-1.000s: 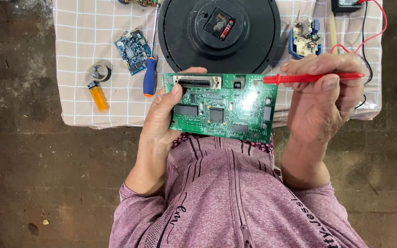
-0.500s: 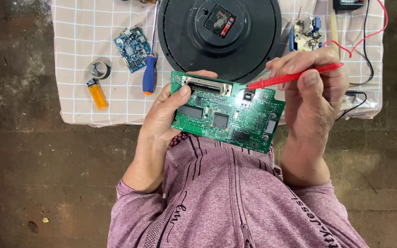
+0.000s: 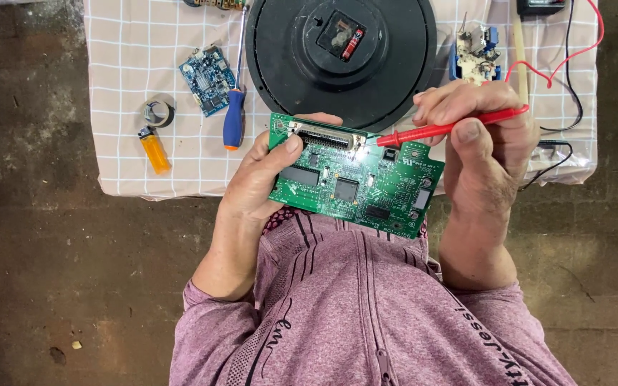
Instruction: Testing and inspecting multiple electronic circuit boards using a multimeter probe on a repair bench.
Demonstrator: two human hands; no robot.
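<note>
My left hand [image 3: 262,175] grips a green circuit board [image 3: 366,182] by its left edge, thumb on the top face near a long grey connector. My right hand [image 3: 484,146] holds a red test probe [image 3: 452,129] like a pen. The probe's metal tip touches the board just right of the connector, where a bright glint shows. The board is held tilted over my lap, just in front of the cloth's near edge.
A checked cloth [image 3: 130,57] lies on the floor. On it lie a black round clock back [image 3: 341,53], a small blue circuit board [image 3: 205,78], a blue-handled screwdriver [image 3: 235,114], a tape roll [image 3: 157,112], an orange lighter [image 3: 154,150], a blue-and-white component [image 3: 475,53], and red and black leads [image 3: 574,50].
The red probe has swung leftward, and its tip has come down onto the board by the connector. The board has tilted slightly in my left hand.
</note>
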